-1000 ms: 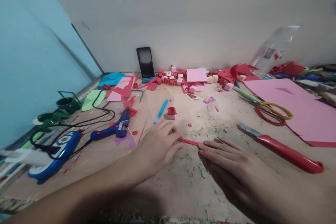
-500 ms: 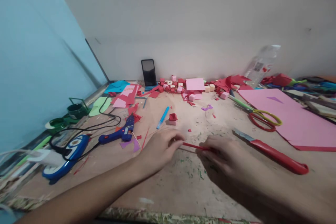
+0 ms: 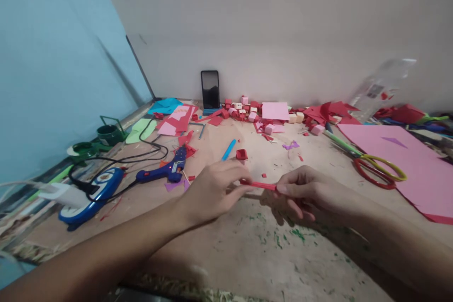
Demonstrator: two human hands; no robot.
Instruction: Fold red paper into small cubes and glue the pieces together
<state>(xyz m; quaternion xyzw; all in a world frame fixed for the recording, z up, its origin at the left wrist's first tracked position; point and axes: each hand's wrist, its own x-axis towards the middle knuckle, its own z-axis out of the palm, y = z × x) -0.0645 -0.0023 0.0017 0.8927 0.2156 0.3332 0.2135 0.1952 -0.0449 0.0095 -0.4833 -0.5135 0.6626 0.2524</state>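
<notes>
A thin red paper strip [image 3: 260, 185] stretches between my two hands above the table. My left hand [image 3: 219, 188] pinches its left end between thumb and fingers. My right hand [image 3: 306, 188] grips the right end with thumb and index finger, its lower fingers loosely curled. Just beyond the strip sits a small open red paper box [image 3: 241, 154], with a blue pen-like stick [image 3: 229, 149] to its left.
On the left lie a blue glue gun [image 3: 166, 171] and a blue power strip [image 3: 92, 198] with cables. Scissors [image 3: 380, 167] and pink sheets [image 3: 399, 151] are at right. A phone [image 3: 210, 89], small paper cubes [image 3: 253, 116] and a bottle [image 3: 382, 87] stand at the back.
The red strip has been turned to show a wider face. My right hand has rolled so its fingers show. The red-handled knife is no longer visible, and the view has shifted.
</notes>
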